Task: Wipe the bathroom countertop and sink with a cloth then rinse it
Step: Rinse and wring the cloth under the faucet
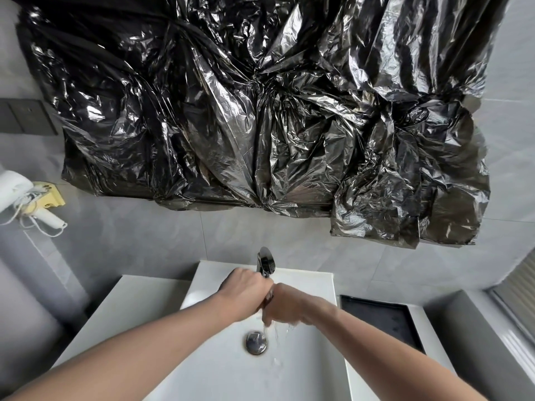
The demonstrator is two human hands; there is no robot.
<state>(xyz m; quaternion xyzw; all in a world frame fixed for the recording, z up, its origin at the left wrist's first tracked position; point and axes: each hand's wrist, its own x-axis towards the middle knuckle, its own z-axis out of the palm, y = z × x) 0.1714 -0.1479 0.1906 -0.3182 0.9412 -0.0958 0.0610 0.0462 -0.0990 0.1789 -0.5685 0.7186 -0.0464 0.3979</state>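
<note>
Both hands meet over the middle of the basin, knuckles up and pressed against each other: the left hand [246, 290] is curled into a fist at about eleven o'clock from the drain, and the right hand [285, 306] is clenched just beside it at about one o'clock. Between them only a thin dark sliver of the wet cloth [269, 296] shows, so most of it is buried in the two fists, and I judge they are wringing or kneading it rather than simply holding it. What I can see of it runs roughly twelve to six, up and down between the palms, with both hands equally close to it. It sits directly under the spout of the dark chrome faucet [265, 260] at twelve o'clock, and water trickles from beneath the right fist toward six o'clock, past the round metal drain plug [256, 341]. The white rectangular ceramic sink [214, 369] spreads below and around the forearms. The white countertop [127, 302] lies at nine o'clock, and a black rectangular tray [382, 319] rests on it at three o'clock. Behind, crumpled black plastic sheeting [260, 111] covers the wall above the faucet. The wiping looks finished; this appears to be the rinse.
</note>
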